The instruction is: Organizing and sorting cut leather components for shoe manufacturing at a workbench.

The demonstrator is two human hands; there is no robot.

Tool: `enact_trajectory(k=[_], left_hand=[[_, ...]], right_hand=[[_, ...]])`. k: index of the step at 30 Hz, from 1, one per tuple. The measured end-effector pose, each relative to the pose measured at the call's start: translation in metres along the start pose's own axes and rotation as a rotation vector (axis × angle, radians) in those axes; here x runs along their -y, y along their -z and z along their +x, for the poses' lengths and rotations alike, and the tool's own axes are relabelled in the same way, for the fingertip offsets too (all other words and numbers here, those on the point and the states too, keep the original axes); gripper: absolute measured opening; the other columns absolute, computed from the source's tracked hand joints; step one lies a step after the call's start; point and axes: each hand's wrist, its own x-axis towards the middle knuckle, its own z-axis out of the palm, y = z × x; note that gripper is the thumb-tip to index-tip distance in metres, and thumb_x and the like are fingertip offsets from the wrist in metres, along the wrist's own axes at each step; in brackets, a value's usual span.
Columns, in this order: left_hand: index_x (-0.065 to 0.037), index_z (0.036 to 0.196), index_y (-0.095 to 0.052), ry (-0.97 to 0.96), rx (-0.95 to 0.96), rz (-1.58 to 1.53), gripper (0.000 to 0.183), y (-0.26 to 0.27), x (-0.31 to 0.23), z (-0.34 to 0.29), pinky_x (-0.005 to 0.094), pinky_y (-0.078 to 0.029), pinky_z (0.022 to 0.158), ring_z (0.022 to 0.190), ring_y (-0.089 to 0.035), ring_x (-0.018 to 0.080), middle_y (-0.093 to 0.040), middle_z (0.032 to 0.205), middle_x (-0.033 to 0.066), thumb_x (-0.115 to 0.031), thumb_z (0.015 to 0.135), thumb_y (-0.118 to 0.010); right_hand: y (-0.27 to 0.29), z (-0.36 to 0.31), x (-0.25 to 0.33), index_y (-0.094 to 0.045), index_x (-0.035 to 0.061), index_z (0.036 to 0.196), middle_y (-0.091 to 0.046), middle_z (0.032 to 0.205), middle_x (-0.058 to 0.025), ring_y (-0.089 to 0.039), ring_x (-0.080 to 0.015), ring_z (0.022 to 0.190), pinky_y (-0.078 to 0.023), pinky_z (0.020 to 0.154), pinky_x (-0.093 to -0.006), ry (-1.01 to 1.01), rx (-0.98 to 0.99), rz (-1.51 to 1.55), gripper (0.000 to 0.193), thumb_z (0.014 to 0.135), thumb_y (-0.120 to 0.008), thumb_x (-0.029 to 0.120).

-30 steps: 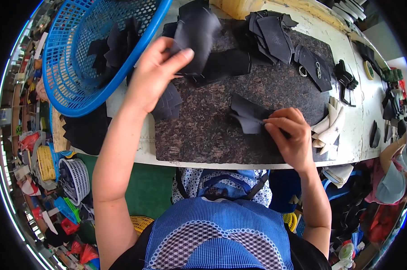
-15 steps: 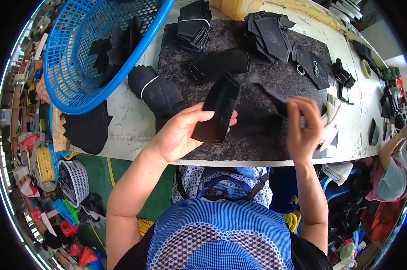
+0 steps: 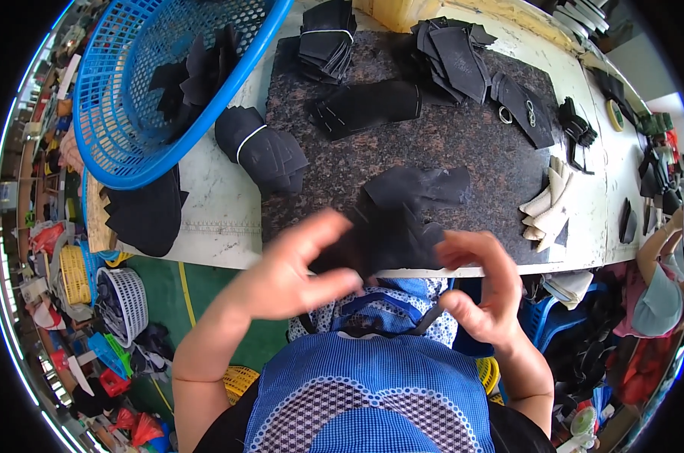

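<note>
Several black flat pieces (image 3: 387, 226) lie heaped and partly blurred at the near edge of a dark speckled slab, between my two hands. Just beyond them a curved black piece (image 3: 432, 186) lies flat. My left hand (image 3: 293, 272) is by the heap's left side, smeared by motion, its thumb and fingers apart. On the other side, my right hand (image 3: 484, 283) has its fingers bent and its thumb spread away, with nothing seen in it. Whether the fingertips touch the heap I cannot tell.
A blue plastic basket (image 3: 92, 151) with black pieces stands at the left. Tied black bundles (image 3: 262, 151), a black stack (image 3: 455, 60), a piece with metal rings (image 3: 523, 109) and folded beige cloth (image 3: 549, 208) surround the slab (image 3: 500, 162). Another person's arm (image 3: 659, 245) shows far right.
The black panel is out of my left hand, and the dark strip is out of my right. Both hands have moved nearer to me, and black pieces now lie heaped between them.
</note>
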Motion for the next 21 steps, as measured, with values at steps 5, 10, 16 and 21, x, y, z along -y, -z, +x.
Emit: enact_trajectory(k=[5,10,16,21], left_hand=[[0.003,0.109,-0.070,0.129,0.274,0.322,0.028,-0.026,0.002,-0.008,0.0322,-0.059,0.070,0.079,-0.076,0.0288,-0.076,0.093,0.0181,-0.017,0.091,-0.079],[0.002,0.101,-0.074,0.338,0.159,-0.048,0.023,-0.035,0.010,-0.020,0.0266,-0.058,0.064,0.069,-0.073,0.0133,-0.075,0.080,0.0102,-0.019,0.095,-0.078],[0.003,0.099,-0.074,0.171,0.128,0.137,0.027,-0.027,-0.002,0.010,0.0252,-0.057,0.058,0.065,-0.071,0.0097,-0.073,0.074,0.0052,-0.025,0.099,-0.074],[0.001,0.079,-0.065,0.314,-0.143,0.168,0.031,-0.029,0.018,0.021,0.0243,-0.058,0.057,0.066,-0.074,0.0117,-0.073,0.072,0.0090,-0.020,0.102,-0.071]], right_hand=[[0.000,-0.022,0.009,-0.076,-0.0033,0.100,-0.073,0.075,-0.0049,-0.069,-0.0092,0.066,-0.054,0.060,-0.0244,-0.471,0.305,0.182,0.016,0.096,-0.077,0.012],[0.013,-0.042,-0.013,-0.073,-0.0011,0.088,-0.071,0.087,-0.0050,-0.068,-0.0105,0.077,-0.056,0.069,-0.0240,-0.402,0.265,0.226,0.014,0.095,-0.078,0.010],[0.007,-0.007,-0.014,-0.065,-0.0023,0.090,-0.068,0.103,-0.0047,-0.061,-0.0085,0.082,-0.052,0.071,-0.0265,-0.427,-0.030,0.492,0.018,0.091,-0.080,0.007],[-0.001,0.007,-0.021,-0.061,-0.0034,0.085,-0.063,0.078,-0.0080,-0.061,-0.0129,0.066,-0.050,0.058,-0.0296,-0.172,-0.020,-0.323,0.022,0.089,-0.079,0.008]])
